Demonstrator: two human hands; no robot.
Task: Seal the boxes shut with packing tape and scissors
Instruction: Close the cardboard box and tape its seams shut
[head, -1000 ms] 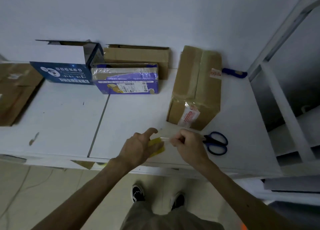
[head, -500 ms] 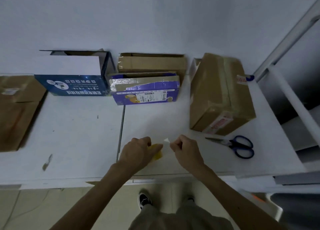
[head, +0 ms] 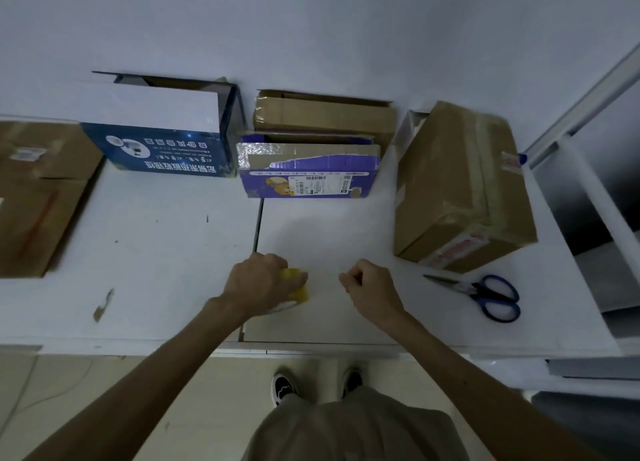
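Note:
My left hand (head: 258, 282) grips a yellow roll of packing tape (head: 297, 287) over the table's front middle. My right hand (head: 369, 287) pinches the free end of the tape, with a short clear strip stretched between the two hands. Blue-handled scissors (head: 485, 292) lie closed on the table to the right of my right hand. A taped brown box (head: 457, 183) stands behind the scissors. At the back are a purple box (head: 308, 171), a brown box (head: 325, 117) behind it, and a blue and white box (head: 159, 138) with its top open.
A brown box (head: 38, 190) lies at the far left of the white table (head: 156, 252). A white shelf frame (head: 595, 197) rises on the right. The wall runs close behind the boxes. My shoes stand on the floor below the table edge.
My hands have moved apart, so the tape strip between them is longer. The view has shifted right and down; boxes and scissors have not moved on the table.

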